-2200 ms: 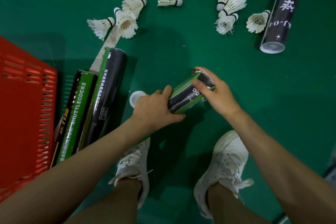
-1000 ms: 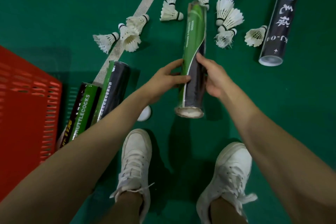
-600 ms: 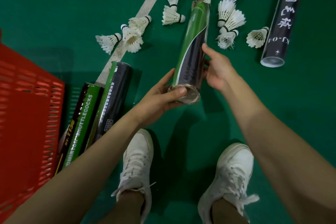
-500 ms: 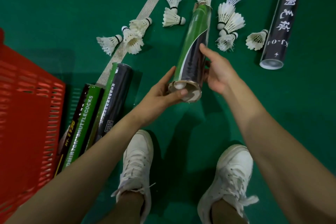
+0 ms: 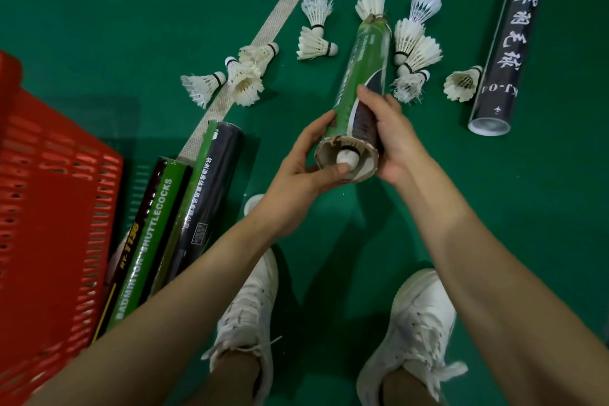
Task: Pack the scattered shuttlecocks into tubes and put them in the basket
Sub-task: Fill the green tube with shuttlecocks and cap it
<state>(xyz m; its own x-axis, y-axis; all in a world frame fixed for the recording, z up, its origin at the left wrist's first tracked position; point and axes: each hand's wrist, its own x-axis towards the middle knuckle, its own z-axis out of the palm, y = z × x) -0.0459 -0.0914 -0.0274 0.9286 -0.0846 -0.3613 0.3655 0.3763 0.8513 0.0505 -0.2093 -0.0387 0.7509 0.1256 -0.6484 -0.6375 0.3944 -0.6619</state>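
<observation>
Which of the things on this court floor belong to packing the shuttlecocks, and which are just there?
For the job: green-and-black tube, gripped by left hand and right hand; shuttlecock in its open end; loose shuttlecocks; red basket; tubes lying beside it; black tube with white characters.
Just there: white court lines; white shoes.

Twelve shuttlecocks (image 5: 314, 46), four tubes (image 5: 365, 69), one basket (image 5: 49, 208)
</observation>
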